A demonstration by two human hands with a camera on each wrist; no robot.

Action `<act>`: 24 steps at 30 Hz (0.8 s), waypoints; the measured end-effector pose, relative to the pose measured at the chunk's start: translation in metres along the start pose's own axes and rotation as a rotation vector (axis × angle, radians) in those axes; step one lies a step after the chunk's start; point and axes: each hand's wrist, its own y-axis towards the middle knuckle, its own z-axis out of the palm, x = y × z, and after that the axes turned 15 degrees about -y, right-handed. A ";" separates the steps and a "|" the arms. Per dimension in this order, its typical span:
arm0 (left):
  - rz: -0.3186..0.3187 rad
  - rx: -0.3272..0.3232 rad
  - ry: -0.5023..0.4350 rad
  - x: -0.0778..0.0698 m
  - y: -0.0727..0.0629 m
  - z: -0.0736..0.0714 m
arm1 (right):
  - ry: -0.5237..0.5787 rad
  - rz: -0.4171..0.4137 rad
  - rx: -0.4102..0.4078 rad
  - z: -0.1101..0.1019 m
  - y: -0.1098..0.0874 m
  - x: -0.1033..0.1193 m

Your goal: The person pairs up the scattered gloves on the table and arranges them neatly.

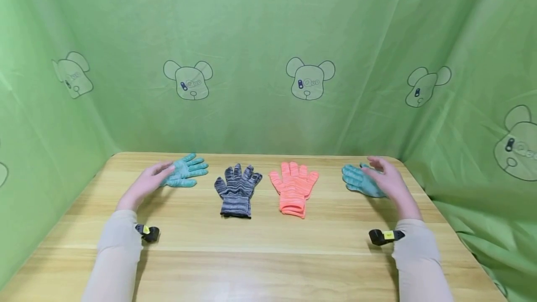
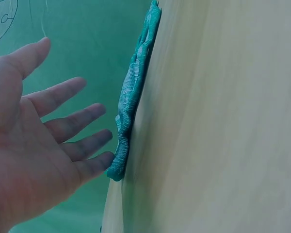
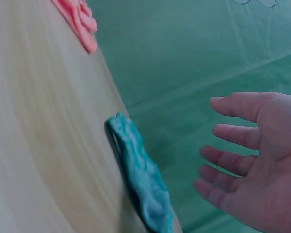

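At the table's back left lies a teal knit glove [image 1: 186, 171], its fingers pointing right. My left hand [image 1: 153, 178] is over its cuff end with fingers spread; in the left wrist view the little finger overlaps the glove's end [image 2: 128, 107]. A second teal glove [image 1: 361, 181] lies at the back right, fingers leftward. Over its right end hovers my right hand [image 1: 387, 178], relaxed and holding nothing; the right wrist view has a gap between fingers and glove [image 3: 143, 172]. Between them lie a dark grey striped glove [image 1: 237, 190] and an orange glove [image 1: 293, 188], both fingers-up.
The wooden table [image 1: 251, 264] ends in a straight back edge close behind the gloves. A green curtain [image 1: 251, 120] printed with bear heads hangs behind and along both sides. Each sleeved wrist wears a small black camera [image 1: 379, 237].
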 end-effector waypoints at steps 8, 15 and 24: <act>-0.038 0.017 0.033 0.003 0.000 -0.002 | -0.046 0.047 0.058 0.003 0.002 -0.023; -0.100 0.031 0.077 0.000 0.002 -0.002 | 0.006 0.129 0.122 0.005 0.002 -0.035; -0.133 0.064 0.104 -0.004 0.000 0.000 | 0.022 0.155 0.185 0.007 -0.001 -0.040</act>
